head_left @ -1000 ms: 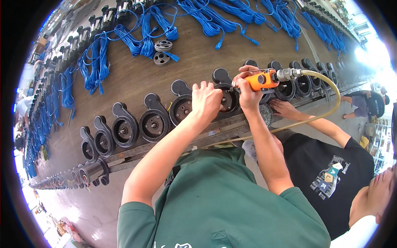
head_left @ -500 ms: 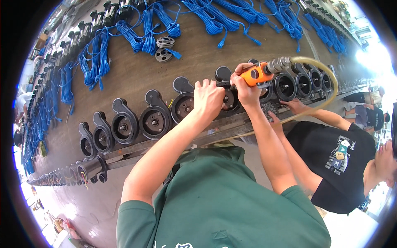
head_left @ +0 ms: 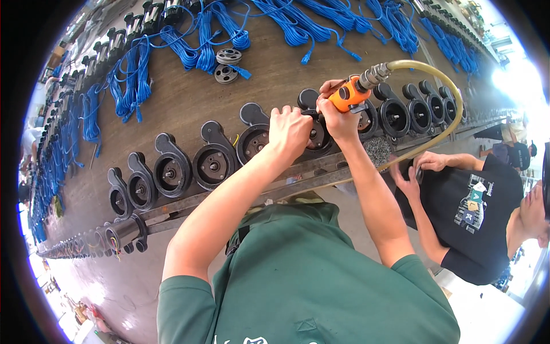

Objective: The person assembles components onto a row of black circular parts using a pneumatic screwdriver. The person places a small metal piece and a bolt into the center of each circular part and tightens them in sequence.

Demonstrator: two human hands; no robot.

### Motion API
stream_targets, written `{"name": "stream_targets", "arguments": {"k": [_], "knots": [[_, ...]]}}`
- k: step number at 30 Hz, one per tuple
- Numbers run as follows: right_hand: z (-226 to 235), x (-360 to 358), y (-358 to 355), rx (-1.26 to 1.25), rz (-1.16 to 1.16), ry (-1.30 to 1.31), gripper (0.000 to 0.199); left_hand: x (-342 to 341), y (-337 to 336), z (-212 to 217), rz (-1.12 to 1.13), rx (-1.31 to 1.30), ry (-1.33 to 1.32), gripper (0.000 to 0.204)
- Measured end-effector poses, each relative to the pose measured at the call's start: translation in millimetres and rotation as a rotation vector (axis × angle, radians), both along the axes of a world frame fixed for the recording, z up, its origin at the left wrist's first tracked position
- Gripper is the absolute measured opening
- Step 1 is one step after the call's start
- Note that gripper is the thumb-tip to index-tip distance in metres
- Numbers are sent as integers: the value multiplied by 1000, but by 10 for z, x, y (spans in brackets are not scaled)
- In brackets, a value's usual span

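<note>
My right hand is wrapped round an orange air tool. A fitting at the tool's upper end joins a yellowish hose. The tool is tilted, and its working end is hidden by my hands. Just left of it, my left hand is closed over the upper part of a round black housing; what its fingers pinch is hidden. Beside this hand stands another black housing, with screws inside its open face and a rounded lug on top.
More black housings line the bench edge both ways. A pile of small grey metal parts lies right of my right arm. Blue cable bundles and two grey discs lie farther back. A co-worker in black stands close at right.
The orange tool has tipped a little more upright and its hose has risen. The co-worker's hands have left the housings and small parts and come together before their body. My left hand has barely moved.
</note>
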State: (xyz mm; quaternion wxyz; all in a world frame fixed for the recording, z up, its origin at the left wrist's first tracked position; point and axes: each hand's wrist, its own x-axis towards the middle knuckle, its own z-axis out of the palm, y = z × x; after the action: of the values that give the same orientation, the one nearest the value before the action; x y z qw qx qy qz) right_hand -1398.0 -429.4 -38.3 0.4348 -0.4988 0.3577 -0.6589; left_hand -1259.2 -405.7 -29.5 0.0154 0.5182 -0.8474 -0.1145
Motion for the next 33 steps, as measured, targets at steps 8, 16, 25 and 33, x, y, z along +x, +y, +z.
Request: {"name": "stream_targets", "arguments": {"k": [8, 16, 25, 33], "knots": [[-2, -74, 102, -29, -29, 14, 29, -15, 25, 22, 16, -2, -19, 38], [58, -184, 582, 35, 4, -73, 27, -7, 54, 25, 18, -59, 22, 38], [36, -127, 618, 68, 1, -54, 25, 21, 18, -41, 7, -33, 37, 38], [-74, -164, 590, 27, 75, -70, 26, 50, -24, -21, -3, -7, 47, 38]]}}
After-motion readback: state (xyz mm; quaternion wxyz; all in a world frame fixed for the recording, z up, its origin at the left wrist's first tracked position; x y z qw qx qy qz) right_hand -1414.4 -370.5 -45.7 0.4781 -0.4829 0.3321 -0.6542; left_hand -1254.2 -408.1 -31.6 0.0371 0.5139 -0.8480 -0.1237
